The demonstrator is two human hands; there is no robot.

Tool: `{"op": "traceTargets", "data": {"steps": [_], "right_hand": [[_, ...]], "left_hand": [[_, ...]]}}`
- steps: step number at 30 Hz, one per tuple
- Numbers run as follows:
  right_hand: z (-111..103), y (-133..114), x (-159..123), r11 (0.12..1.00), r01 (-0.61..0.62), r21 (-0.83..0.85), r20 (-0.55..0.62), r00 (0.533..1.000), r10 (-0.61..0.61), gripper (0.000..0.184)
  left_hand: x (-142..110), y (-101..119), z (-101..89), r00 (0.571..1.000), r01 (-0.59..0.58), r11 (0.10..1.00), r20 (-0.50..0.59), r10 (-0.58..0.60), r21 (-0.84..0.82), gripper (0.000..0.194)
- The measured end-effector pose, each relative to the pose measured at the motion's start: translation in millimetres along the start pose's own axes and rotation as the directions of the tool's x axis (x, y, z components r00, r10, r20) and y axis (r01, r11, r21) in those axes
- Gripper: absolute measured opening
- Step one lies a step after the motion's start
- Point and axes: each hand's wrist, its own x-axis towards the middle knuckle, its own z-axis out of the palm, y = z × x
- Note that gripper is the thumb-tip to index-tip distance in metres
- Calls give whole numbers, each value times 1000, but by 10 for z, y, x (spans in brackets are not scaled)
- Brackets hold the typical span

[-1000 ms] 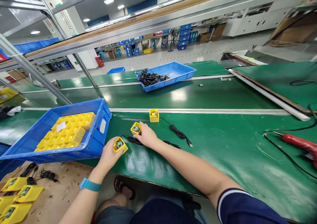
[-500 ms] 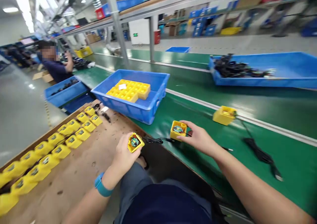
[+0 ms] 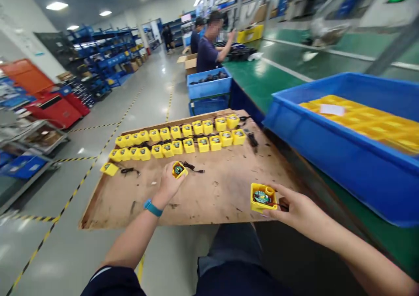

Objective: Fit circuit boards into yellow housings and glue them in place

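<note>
Pinching a yellow box (image 3: 262, 197) with the right hand (image 3: 297, 211), while the left hand (image 3: 167, 184) curls around another yellow box (image 3: 178, 170) above the wooden board (image 3: 216, 200). Two rows of yellow boxes (image 3: 176, 141) look done; more boxes (image 3: 360, 123) are left in the blue crate (image 3: 314, 156).

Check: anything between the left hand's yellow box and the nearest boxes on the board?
Nothing visible: only bare wooden board lies between the yellow box in the left hand and the nearest boxes. Its black cable trails right.
</note>
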Motion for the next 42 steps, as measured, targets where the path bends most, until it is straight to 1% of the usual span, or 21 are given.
{"op": "traceTargets", "data": {"steps": [2,3,4,6,7,9,10,12,15,18,20,22,24,26,27,29,32,35,38,40,42], "right_hand": [[453,-151,378,994,81,-78,113,991,-72,60],[682,-239,546,987,129,-92,178,978,-111,59],[905,-331,698,979,175,-100,218,964,-150,58],[1318,-502,946,966,244,-83,324,923,-205,57],[1499,-570,1044,964,255,-77,357,910,-212,57],[1792,-651,1192,965,250,-76,403,893,-199,60],[1901,-663,1244,968,239,-80,414,891,-186,62],[2045,-644,1314,973,212,-90,430,890,-154,66],[2116,-569,1361,979,176,-105,440,891,-113,67],[2092,-543,1356,981,152,-123,446,891,-83,71],[2049,-581,1322,977,170,-127,425,899,-101,73],[1994,-665,1257,967,229,-109,341,923,-180,70],[1940,-782,1161,959,275,-68,207,944,-256,58],[1903,-917,1044,966,258,6,110,960,-257,43],[1896,-984,983,971,231,59,99,967,-236,38],[1908,-1111,872,969,166,184,127,973,-191,33],[1960,-1252,757,929,69,364,189,971,-146,31],[1981,-1322,709,881,-21,472,194,978,-81,32],[1949,-1352,699,890,-38,455,143,989,-31,32],[1922,-1375,701,925,15,379,93,994,-54,27],[1908,-1411,709,956,95,278,43,993,-112,20]], "left_hand": [[-24,-465,-209,996,78,996,-42,-77,44,48],[-62,-659,-305,993,111,992,-57,-107,60,47],[-115,-823,-393,989,138,988,-69,-134,72,47],[-254,-1059,-532,980,183,979,-90,-175,87,49],[-333,-1133,-583,977,199,976,-95,-191,91,51],[-485,-1197,-653,973,221,971,-89,-213,92,53],[-551,-1190,-672,973,224,970,-80,-217,93,54],[-653,-1119,-685,976,214,971,-68,-207,104,56],[-726,-933,-660,985,164,978,-78,-154,133,57],[-756,-747,-607,992,111,984,-76,-102,138,54],[-779,-648,-565,995,81,989,-61,-74,124,53],[-807,-569,-519,997,61,991,-48,-56,121,53],[-834,-503,-477,998,46,989,-38,-41,141,54],[-851,-444,-447,999,22,986,-31,-17,165,54],[-853,-414,-438,1000,3,984,-25,2,176,54],[-845,-352,-431,999,-50,977,-12,53,210,54],[-819,-244,-436,991,-122,948,-12,132,295,53],[-801,-133,-435,984,-172,921,13,179,351,51],[-802,-52,-413,981,-194,910,58,186,367,50],[-810,-27,-388,981,-196,909,66,185,368,50],[-819,-23,-360,978,-206,912,59,198,355,51]]}}
